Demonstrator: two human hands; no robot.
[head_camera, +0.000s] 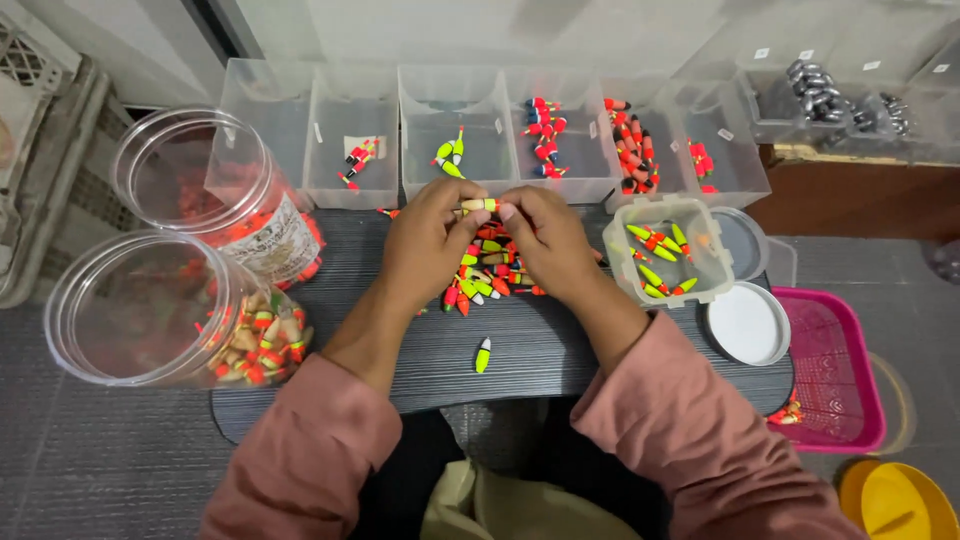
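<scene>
At the near edge of the dark slatted board, about six o'clock from the hands, one yellow-green float lies alone. Just past it sits the loose heap of floats — orange, yellow and green, not yet sorted, so I'd judge the sorting well begun but far from done. Above the heap the left hand and right hand meet, fingers curled nearly closed, pinching between them a single small float with a pale body and orange end, one hand on each end. At three o'clock a small clear tub already holds several yellow-green floats, with a white lid beside it and a pink basket further right. At nine o'clock two big clear jars lie on their sides, still holding plenty of stock. Farthest, at twelve o'clock, the row of clear bins — some hold a few sorted floats by colour, the leftmost looks bare, and the far right ones hold dark metal weights.
</scene>
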